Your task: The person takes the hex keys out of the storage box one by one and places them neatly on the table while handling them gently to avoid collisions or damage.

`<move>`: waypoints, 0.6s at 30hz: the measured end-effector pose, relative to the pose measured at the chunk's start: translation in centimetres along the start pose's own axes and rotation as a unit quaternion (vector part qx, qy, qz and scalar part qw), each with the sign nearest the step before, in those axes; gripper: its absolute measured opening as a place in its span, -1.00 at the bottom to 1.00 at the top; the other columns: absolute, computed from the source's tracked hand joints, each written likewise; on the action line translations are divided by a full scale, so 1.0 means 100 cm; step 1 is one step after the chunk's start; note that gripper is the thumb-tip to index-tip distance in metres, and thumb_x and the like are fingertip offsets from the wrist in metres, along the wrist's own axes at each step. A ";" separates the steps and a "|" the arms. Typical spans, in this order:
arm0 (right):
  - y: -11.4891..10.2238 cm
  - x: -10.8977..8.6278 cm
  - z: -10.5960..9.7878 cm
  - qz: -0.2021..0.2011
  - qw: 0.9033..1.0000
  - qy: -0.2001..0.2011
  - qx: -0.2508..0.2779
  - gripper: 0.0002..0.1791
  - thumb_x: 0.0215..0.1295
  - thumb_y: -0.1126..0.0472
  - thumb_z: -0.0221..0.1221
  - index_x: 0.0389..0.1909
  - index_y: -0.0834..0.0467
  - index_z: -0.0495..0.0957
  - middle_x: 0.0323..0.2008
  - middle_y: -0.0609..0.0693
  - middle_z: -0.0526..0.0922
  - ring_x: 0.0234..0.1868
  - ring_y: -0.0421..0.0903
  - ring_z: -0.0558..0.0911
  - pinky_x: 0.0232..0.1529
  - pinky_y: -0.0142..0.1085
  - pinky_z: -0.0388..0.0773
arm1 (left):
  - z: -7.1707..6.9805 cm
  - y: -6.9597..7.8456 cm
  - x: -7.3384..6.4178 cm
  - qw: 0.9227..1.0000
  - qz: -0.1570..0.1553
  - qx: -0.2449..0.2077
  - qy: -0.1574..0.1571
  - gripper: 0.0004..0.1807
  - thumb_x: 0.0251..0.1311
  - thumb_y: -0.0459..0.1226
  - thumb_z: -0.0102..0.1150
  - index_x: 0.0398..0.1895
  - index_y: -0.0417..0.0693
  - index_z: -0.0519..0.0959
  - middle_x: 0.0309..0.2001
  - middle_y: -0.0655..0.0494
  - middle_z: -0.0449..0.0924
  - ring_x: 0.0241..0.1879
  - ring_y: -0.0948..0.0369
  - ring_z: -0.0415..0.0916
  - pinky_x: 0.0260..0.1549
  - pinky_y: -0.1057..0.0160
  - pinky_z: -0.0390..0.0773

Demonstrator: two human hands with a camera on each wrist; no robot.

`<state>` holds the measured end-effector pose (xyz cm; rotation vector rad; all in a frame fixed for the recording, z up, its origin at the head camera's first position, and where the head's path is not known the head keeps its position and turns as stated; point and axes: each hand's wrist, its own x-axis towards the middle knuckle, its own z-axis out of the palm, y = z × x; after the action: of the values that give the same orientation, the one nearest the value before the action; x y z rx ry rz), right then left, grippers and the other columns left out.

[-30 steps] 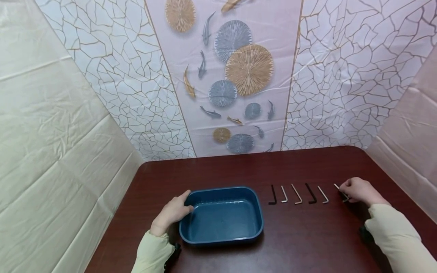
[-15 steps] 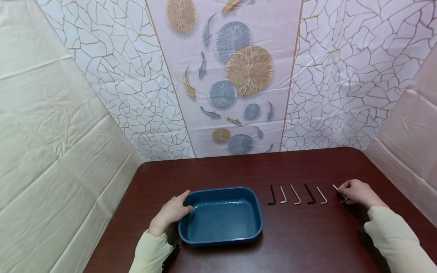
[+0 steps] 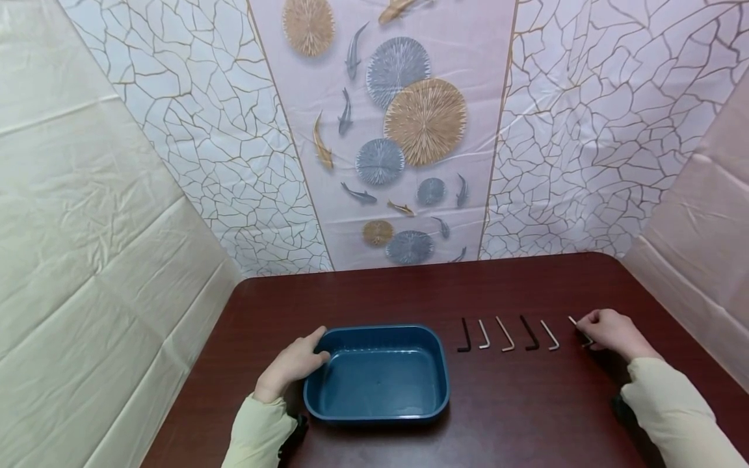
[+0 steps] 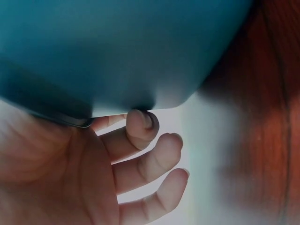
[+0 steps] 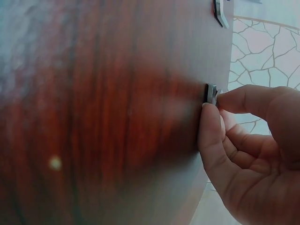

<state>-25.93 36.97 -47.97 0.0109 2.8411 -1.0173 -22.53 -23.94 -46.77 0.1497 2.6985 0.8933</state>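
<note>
My left hand (image 3: 295, 364) grips the left rim of a deep blue rectangular tray (image 3: 377, 416), thumb over the edge and fingers outside. In the left wrist view, curled fingers (image 4: 161, 154) show below the tray wall (image 4: 117, 61). At the right end of a row of L-shaped hex keys, my right hand (image 3: 614, 331) pinches a silvery hex key (image 3: 573, 320) lying at the table. Thumb and forefinger meet on its short end (image 5: 211, 93) in the right wrist view. Part of that key is hidden behind the fingers.
Several hex keys lie spaced out between tray and right hand, among them a black one (image 3: 465, 335), a thicker black one (image 3: 529, 333) and a silvery one (image 3: 550, 335). The dark red table (image 3: 497, 403) meets a patterned cloth backdrop (image 3: 409, 195) behind.
The head view has drifted slightly, shifting the scene a little left. Both hands keep their places on the tray and the hex key.
</note>
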 end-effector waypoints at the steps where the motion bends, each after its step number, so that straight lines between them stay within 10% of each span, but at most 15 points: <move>1: 0.000 0.000 0.000 0.000 1.000 0.001 -0.001 -0.66 0.34 0.25 0.03 -0.23 0.50 0.58 -0.41 0.12 0.66 -0.51 -0.11 0.67 -0.45 -0.25 0.64 | 0.000 -0.001 -0.001 1.000 0.002 -0.006 -0.002 -0.25 0.38 -0.23 0.09 0.58 -0.16 0.11 -0.03 -0.20 0.55 -0.23 0.05 0.49 -0.14 0.02 0.44; 7: -0.001 -0.004 0.002 -0.001 1.000 0.005 -0.003 -0.57 0.44 0.16 0.03 -0.13 0.55 0.55 -0.34 0.21 0.69 -0.49 -0.10 0.67 -0.41 -0.22 0.62 | 0.000 -0.002 -0.004 0.999 0.017 -0.042 -0.008 -0.29 0.44 -0.23 0.07 0.56 -0.28 0.11 0.47 -0.24 0.22 0.31 -0.06 0.37 0.23 -0.19 0.38; 11: 0.001 -0.006 0.000 0.001 1.000 0.000 0.004 -0.50 0.48 0.10 0.02 -0.05 0.57 0.52 -0.24 0.29 0.68 -0.44 -0.09 0.69 -0.35 -0.22 0.61 | -0.003 0.000 -0.004 0.999 0.026 -0.039 -0.008 -0.24 0.45 -0.08 0.10 0.53 -0.34 0.14 0.47 -0.26 0.22 0.38 -0.17 0.30 0.25 -0.23 0.35; 15: 0.005 -0.015 -0.007 0.015 0.999 -0.016 0.045 -0.38 0.53 0.06 -0.02 0.05 0.68 0.40 -0.16 0.40 0.62 -0.33 -0.03 0.69 -0.31 -0.23 0.65 | -0.005 0.002 -0.001 0.998 0.049 -0.036 -0.022 -0.39 0.41 0.08 0.11 0.20 -0.26 0.46 -0.07 -0.22 0.58 -0.05 -0.07 0.58 -0.09 -0.03 0.58; 18: 0.004 -0.025 -0.015 0.021 0.998 0.012 0.056 -0.28 0.56 -0.01 -0.07 0.15 0.71 0.29 -0.07 0.54 0.52 -0.31 0.00 0.68 -0.35 -0.25 0.64 | -0.008 0.000 0.000 0.997 0.064 -0.039 -0.028 -0.54 0.41 0.13 0.07 -0.06 -0.09 0.48 -0.47 -0.01 0.44 -0.44 0.08 0.49 -0.41 0.14 0.46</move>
<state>-23.64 38.27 -46.76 0.0929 2.7886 -1.1738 -22.80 -24.42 -46.14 0.3281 2.6218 1.0134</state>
